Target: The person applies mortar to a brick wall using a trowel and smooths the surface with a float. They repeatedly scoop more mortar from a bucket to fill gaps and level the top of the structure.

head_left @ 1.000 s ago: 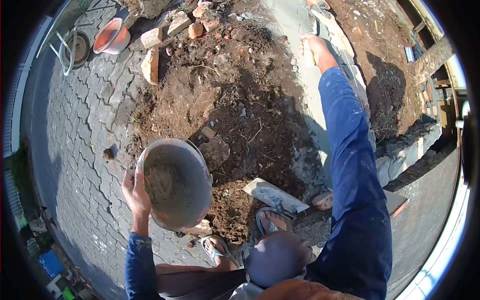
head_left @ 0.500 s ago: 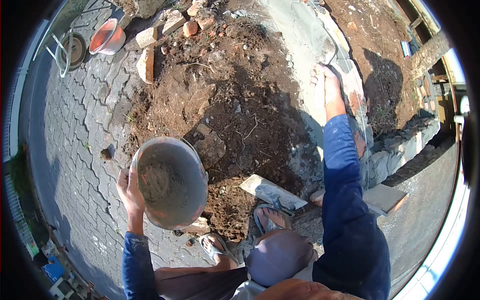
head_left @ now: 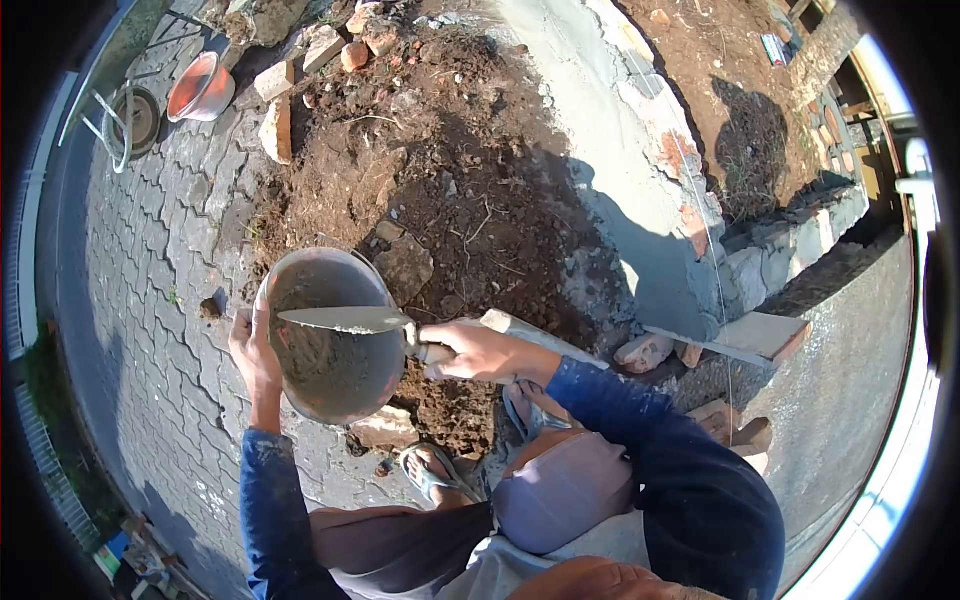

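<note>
My left hand (head_left: 256, 358) grips the left rim of a round bucket (head_left: 378, 375), tilted so its inside shows. Grey mortar (head_left: 325, 365) lies in the bottom. My right hand (head_left: 470, 350) is closed around the handle of a trowel (head_left: 350, 319), whose pointed blade lies across the bucket's opening with a little mortar along its edge. Behind my right hand is a flat board (head_left: 510, 325), partly hidden by my hand and forearm. A grey mortar-covered wall top (head_left: 640, 240) runs up along the right, with a string stretched beside it.
An orange-lined bucket (head_left: 203, 90) and a wheel (head_left: 138, 122) are at the upper left on the pavers. Broken bricks (head_left: 275, 80) edge the loose soil (head_left: 450, 200). A brick piece (head_left: 643, 352) and a flat slab (head_left: 757, 334) lie at the right, near my sandalled feet.
My right hand has come from the wall top down and left to the bucket, bringing the trowel over its opening. The view has shifted slightly; my left hand keeps its hold.
</note>
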A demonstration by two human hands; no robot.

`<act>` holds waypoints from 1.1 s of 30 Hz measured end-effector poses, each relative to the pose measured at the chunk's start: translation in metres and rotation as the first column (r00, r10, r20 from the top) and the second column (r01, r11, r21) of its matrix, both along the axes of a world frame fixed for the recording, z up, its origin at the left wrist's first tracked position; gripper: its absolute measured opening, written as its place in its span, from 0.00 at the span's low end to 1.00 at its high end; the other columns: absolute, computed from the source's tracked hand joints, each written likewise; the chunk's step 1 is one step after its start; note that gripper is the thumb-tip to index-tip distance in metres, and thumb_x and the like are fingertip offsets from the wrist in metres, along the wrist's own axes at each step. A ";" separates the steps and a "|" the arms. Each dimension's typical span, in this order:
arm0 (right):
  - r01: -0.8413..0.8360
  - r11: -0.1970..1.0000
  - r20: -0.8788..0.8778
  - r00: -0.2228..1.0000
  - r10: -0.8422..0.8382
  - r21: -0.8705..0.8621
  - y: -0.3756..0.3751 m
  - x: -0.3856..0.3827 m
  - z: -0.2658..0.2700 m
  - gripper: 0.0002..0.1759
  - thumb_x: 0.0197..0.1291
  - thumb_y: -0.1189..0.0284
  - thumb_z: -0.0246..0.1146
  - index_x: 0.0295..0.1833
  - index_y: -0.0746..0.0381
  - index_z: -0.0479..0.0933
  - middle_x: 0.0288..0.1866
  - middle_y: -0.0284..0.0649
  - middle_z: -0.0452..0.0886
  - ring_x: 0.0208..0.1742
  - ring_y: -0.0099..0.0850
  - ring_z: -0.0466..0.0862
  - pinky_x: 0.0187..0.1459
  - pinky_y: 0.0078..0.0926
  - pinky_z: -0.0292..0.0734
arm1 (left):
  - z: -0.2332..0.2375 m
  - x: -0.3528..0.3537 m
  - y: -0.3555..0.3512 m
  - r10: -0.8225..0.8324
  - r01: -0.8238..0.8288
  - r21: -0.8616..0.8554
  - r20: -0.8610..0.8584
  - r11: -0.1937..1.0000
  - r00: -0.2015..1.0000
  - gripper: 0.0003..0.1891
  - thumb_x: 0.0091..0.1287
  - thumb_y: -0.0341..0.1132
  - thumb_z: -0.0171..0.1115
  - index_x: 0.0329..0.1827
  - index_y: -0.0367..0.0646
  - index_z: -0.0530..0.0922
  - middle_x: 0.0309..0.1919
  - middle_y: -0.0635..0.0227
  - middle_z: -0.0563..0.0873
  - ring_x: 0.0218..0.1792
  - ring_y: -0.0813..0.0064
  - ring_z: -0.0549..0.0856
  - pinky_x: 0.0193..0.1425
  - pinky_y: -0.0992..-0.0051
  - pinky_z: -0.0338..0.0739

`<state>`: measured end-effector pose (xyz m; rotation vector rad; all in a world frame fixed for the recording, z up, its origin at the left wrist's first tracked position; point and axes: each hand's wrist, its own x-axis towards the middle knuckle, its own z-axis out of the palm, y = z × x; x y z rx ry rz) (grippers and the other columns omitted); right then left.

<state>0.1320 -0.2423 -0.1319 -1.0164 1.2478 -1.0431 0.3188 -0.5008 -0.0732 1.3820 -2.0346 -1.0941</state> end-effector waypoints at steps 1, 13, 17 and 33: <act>-0.057 0.997 -0.074 0.996 0.053 -0.054 -0.012 0.026 -0.019 0.29 0.60 0.58 0.66 0.59 0.67 0.70 0.46 0.51 0.79 0.46 0.42 0.81 0.47 0.38 0.75 | 0.007 -0.001 0.004 0.029 -0.029 0.007 0.014 1.000 0.999 0.22 0.69 0.49 0.61 0.21 0.43 0.69 0.19 0.81 0.66 0.24 0.86 0.62 0.27 0.80 0.56; 0.479 0.876 -0.913 0.377 -0.156 0.048 0.170 0.050 -0.085 0.28 0.51 0.56 0.70 0.45 0.66 0.68 0.42 0.50 0.69 0.46 0.51 0.74 0.46 0.45 0.70 | -0.077 0.213 -0.063 0.246 -0.207 -0.140 0.399 0.968 0.884 0.33 0.68 0.63 0.52 0.32 0.34 0.76 0.26 0.57 0.79 0.29 0.64 0.77 0.37 0.64 0.71; 0.432 0.876 -0.766 0.631 -0.124 0.215 0.194 0.063 -0.117 0.31 0.56 0.55 0.68 0.51 0.67 0.65 0.48 0.55 0.76 0.49 0.55 0.79 0.48 0.48 0.74 | -0.108 0.241 -0.070 0.294 -0.274 -0.109 0.434 0.956 0.851 0.37 0.68 0.67 0.47 0.42 0.33 0.76 0.33 0.50 0.81 0.36 0.58 0.80 0.45 0.61 0.73; 0.641 0.454 -0.770 0.610 0.188 0.619 0.165 0.067 0.246 0.32 0.62 0.52 0.58 0.60 0.68 0.66 0.48 0.62 0.81 0.52 0.58 0.80 0.51 0.49 0.74 | 0.137 0.332 -0.018 0.506 -0.527 0.475 0.183 0.705 0.843 0.19 0.71 0.44 0.60 0.50 0.33 0.76 0.37 0.65 0.84 0.35 0.77 0.80 0.39 0.74 0.75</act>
